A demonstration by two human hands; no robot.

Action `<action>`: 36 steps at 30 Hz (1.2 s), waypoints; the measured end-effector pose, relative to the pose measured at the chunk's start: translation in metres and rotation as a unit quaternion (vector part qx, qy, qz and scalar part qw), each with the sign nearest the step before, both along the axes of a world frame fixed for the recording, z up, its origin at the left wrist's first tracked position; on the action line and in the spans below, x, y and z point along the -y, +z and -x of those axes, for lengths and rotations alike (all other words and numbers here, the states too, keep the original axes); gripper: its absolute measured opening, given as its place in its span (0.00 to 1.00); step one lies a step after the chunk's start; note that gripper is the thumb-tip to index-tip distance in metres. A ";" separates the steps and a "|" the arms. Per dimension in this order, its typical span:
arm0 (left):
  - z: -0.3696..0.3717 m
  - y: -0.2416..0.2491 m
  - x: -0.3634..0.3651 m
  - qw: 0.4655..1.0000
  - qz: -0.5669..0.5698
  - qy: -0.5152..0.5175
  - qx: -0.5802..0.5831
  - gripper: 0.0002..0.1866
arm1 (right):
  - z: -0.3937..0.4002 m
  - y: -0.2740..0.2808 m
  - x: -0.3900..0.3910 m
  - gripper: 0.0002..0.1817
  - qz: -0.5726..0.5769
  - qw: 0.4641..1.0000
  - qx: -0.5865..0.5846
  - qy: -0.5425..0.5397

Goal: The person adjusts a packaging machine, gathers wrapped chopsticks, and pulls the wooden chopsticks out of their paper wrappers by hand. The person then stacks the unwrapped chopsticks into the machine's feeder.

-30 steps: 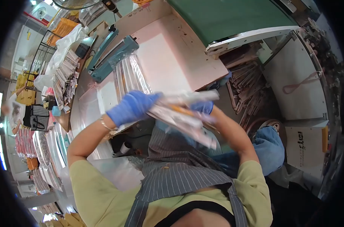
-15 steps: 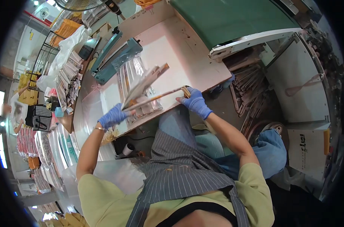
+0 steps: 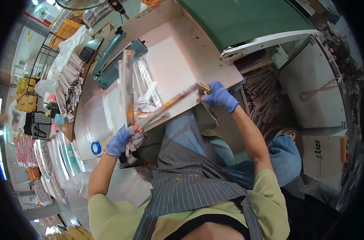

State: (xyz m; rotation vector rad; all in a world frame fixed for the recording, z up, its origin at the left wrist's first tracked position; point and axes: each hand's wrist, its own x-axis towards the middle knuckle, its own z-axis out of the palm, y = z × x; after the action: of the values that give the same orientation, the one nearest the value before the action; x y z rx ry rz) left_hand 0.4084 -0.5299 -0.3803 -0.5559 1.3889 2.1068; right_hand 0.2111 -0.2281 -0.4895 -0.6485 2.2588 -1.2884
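My left hand point(image 3: 121, 141), in a blue glove, is closed around long, narrow, flat strips. One mottled strip point(image 3: 128, 80) stands up from it, blurred by motion. Another long strip point(image 3: 166, 105) slants from this hand toward the right one, also smeared. My right hand point(image 3: 220, 97), gloved in blue, grips thin yellowish-brown sticks point(image 3: 205, 87) near the table's front edge; a dark, thin flap hangs below its fingers. Behind the strips, several clear-wrapped packets point(image 3: 144, 74) lie on the white table point(image 3: 178, 60). What the strips are made into cannot be made out.
A teal bag sealer point(image 3: 110, 76) stands at the table's back left. Clear plastic bags point(image 3: 96, 116) and a blue tape roll point(image 3: 95, 148) lie at left. A green conveyor belt point(image 3: 246, 24) is at right, with many loose strips point(image 3: 266, 98) below. Another person is far left.
My right hand has moved right and slightly up toward the table edge. My left hand has dropped a little, and the strip in it has swung more upright. The tape roll now shows.
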 end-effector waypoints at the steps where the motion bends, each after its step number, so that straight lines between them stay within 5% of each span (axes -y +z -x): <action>1: -0.002 0.005 -0.004 1.000 0.013 -0.003 -0.008 0.16 | 0.000 -0.005 0.000 0.20 -0.002 1.000 -0.010 -0.011; 8: 0.007 0.010 -0.048 0.999 0.015 0.013 0.043 0.11 | -0.030 0.040 0.018 0.16 0.101 0.990 -0.082 -0.059; 10: 0.010 -0.006 -0.077 0.997 0.026 0.066 0.000 0.11 | -0.056 0.043 0.042 0.11 0.046 0.975 -0.188 -0.106; 12: 0.019 -0.020 -0.091 0.987 -0.035 0.139 -0.071 0.10 | -0.054 0.059 0.036 0.10 0.092 0.973 -0.140 -0.157; 15: 0.055 -0.030 -0.097 0.937 -0.212 0.261 -0.097 0.11 | -0.073 0.077 0.032 0.06 0.065 0.942 -0.328 0.023; 16: 0.070 -0.029 -0.098 0.906 -0.283 0.300 -0.098 0.12 | -0.099 0.093 0.043 0.05 0.049 0.958 -0.279 0.050; 19: 0.088 -0.017 -0.094 0.907 -0.302 0.149 -0.251 0.13 | -0.084 0.089 0.039 0.05 0.225 0.939 -0.248 -0.074; 20: 0.081 -0.020 -0.093 0.949 -0.181 0.160 -0.204 0.14 | -0.069 0.077 0.034 0.04 0.252 0.933 -0.225 -0.123; 21: 0.070 -0.027 -0.093 0.973 -0.051 0.161 -0.155 0.15 | -0.065 0.091 0.025 0.05 0.303 0.937 -0.029 -0.171; 22: 0.062 -0.030 -0.095 0.978 0.078 0.156 -0.112 0.17 | -0.055 0.080 0.021 0.11 0.296 0.935 0.001 -0.194; 26: 0.023 -0.019 -0.151 0.976 0.116 0.045 -0.179 0.18 | -0.050 0.098 0.011 0.10 0.358 0.915 0.066 -0.177; 27: 0.023 0.002 -0.160 0.990 0.103 0.045 -0.079 0.15 | -0.053 0.099 0.010 0.10 0.376 0.907 0.095 -0.161; 31: 0.015 -0.012 -0.148 0.970 0.213 0.048 -0.108 0.11 | -0.043 0.120 -0.009 0.09 0.466 0.864 0.115 -0.149; 36: 0.006 -0.018 -0.133 0.942 0.297 -0.011 -0.157 0.12 | -0.011 0.115 -0.045 0.11 0.356 0.928 0.041 -0.104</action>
State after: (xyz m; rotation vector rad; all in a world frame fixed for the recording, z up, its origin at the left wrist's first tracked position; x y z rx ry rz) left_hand 0.4021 -0.3969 -0.3984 -0.4305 2.2281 1.7896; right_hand 0.2225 -0.1834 -0.3748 -0.5733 1.7878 -2.2287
